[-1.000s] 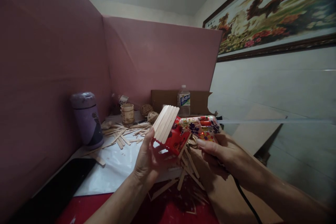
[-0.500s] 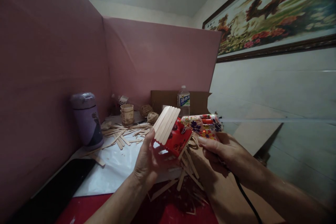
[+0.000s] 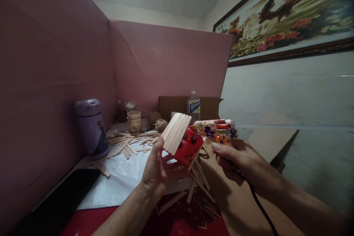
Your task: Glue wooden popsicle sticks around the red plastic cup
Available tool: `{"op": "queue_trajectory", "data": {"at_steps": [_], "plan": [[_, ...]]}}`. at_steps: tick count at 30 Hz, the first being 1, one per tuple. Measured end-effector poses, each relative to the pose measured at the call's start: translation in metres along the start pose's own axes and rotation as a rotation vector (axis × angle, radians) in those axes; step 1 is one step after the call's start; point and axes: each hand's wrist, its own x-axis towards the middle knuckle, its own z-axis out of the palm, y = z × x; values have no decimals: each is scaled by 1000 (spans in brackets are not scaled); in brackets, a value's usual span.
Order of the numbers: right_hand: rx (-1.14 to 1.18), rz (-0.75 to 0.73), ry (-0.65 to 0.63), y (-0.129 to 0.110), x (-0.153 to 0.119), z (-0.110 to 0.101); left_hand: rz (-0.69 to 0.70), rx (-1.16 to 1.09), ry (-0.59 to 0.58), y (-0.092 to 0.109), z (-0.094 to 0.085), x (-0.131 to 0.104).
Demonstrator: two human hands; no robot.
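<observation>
A red box [image 3: 188, 148] with dark fruit prints is held up by my left hand [image 3: 155, 167], its thumb at the lower left edge of several wooden sticks. These sticks [image 3: 176, 134] lie side by side against the box's left face. My right hand [image 3: 235, 156] is wrapped round a glue gun [image 3: 220, 139] with a flowered cover and a small red light; a black cord trails from it. The gun's front points up and left, behind and beside the box's right edge. Its nozzle cannot be made out clearly.
Loose sticks [image 3: 129, 142] spread over a white sheet [image 3: 116, 188]. A purple tumbler [image 3: 92, 129] and a dark phone-like slab [image 3: 63, 199] stand left. Behind are a small stick cup [image 3: 134, 121], twine balls [image 3: 160, 124], a bottle [image 3: 193, 107] and cardboard [image 3: 173, 104].
The glue gun and my right hand have shifted slightly right. The red box with the sticks has turned a little in my left hand and sits slightly lower.
</observation>
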Motion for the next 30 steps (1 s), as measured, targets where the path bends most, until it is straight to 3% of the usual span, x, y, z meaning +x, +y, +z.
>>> {"op": "queue_trajectory", "data": {"at_steps": [17,30], "plan": [[-60,-33,38,-3,-2,2,1,7,-2,0,0,0],[28,-66,11,-4,-6,8,1,-3,4,1,4,1]]}}
